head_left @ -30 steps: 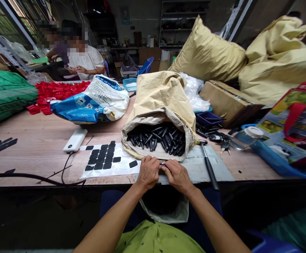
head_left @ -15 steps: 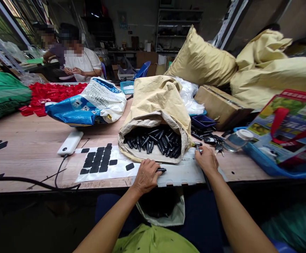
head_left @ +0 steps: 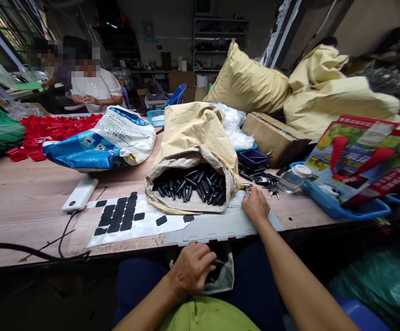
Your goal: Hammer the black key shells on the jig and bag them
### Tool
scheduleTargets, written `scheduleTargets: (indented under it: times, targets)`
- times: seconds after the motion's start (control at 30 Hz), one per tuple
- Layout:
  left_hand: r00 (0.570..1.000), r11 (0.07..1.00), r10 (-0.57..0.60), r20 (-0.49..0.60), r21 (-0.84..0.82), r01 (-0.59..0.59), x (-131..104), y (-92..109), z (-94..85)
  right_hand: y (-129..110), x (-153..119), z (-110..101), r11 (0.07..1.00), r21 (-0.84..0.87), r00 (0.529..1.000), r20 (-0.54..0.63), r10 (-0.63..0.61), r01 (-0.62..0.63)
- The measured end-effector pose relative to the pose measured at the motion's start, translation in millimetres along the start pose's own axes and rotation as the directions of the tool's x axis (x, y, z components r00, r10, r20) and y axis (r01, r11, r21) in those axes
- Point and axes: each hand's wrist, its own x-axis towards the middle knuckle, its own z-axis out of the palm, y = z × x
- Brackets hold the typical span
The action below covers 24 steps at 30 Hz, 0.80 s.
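Note:
My left hand point(head_left: 194, 266) is over my lap, its fingers closed on a black pen-shaped piece point(head_left: 217, 262) that is mostly dark and partly hidden. Beneath it the open mouth of a pale bag point(head_left: 224, 282) shows between my legs. On the grey board point(head_left: 213, 230), my right hand point(head_left: 256, 205) grips what looks like a small hammer point(head_left: 245, 186); only its metal head shows. Just left of that hand, a tan sack point(head_left: 196, 131) lies open towards me, filled with black tapered pieces point(head_left: 191, 185).
Black rounded stickers point(head_left: 119, 214) lie on a white sheet, near a white power bank point(head_left: 80, 195) with a cable. Keys, a jar point(head_left: 295, 178) and a blue basket point(head_left: 344, 207) stand right. A blue-white sack point(head_left: 103, 142) and red pieces point(head_left: 53, 131) lie left. Two people sit beyond.
My left hand has come down from the board to the bag at my lap with the black piece. My right hand remains by the sack on the hammer. The view has shifted right.

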Motion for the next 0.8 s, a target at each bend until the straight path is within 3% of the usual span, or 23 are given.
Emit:
scheduleTargets:
  times: [0.1,0.17,0.23,0.27,0.33,0.43,0.5,0.53,0.6,0.67,0.73,0.8]
  targets:
    - [0.968,0.975,-0.221,0.123,0.028,0.219,-16,-1,25.3,0,-1,0,1.000,0.001,1.000,-0.003,-0.004,0.004]
    - [0.880,0.910,-0.414,0.231,0.092,0.404,-23,-8,35.3,-1,-2,-1,1.000,0.005,1.000,-0.004,-0.007,0.007]
    - [0.788,0.850,-0.526,0.321,0.170,0.498,-26,-11,36.4,-1,-3,-2,1.000,0.006,1.000,-0.003,-0.007,0.007]
    - [0.770,0.843,-0.538,0.344,0.188,0.505,-26,-9,33.7,-1,-3,-3,1.000,0.007,1.000,-0.001,-0.006,0.006]
    - [0.808,0.877,-0.478,0.344,0.138,0.460,-20,-1,22.9,-1,-4,-3,1.000,0.007,1.000,0.002,-0.004,0.004]
    - [0.922,0.937,-0.323,0.214,-0.064,0.344,4,10,-2.4,-1,-4,-3,1.000,0.005,1.000,-0.001,-0.007,0.007]
    - [0.944,0.935,-0.330,0.026,-0.125,0.331,30,4,-22.4,-1,-4,-3,1.000,0.001,1.000,-0.003,-0.006,0.006]
    - [0.920,0.922,-0.380,-0.098,-0.123,0.368,44,-6,-32.9,-1,-4,-3,1.000,0.001,1.000,-0.003,-0.006,0.006]
    - [0.819,0.872,-0.484,-0.307,-0.090,0.482,71,-34,-53.1,-2,-3,-2,1.000,0.002,1.000,-0.006,-0.008,0.008]
    - [0.705,0.794,-0.554,-0.443,-0.025,0.608,94,-68,-70.2,-1,-3,-2,1.000,0.003,1.000,-0.011,-0.014,0.014]
    - [0.614,0.697,-0.596,-0.518,0.044,0.715,109,-99,-81.4,-1,-2,-1,1.000,0.005,1.000,-0.016,-0.015,0.015]
    - [0.588,0.631,-0.640,-0.494,0.099,0.770,118,-120,-86.1,-1,-2,-1,1.000,0.006,1.000,-0.017,-0.010,0.011]
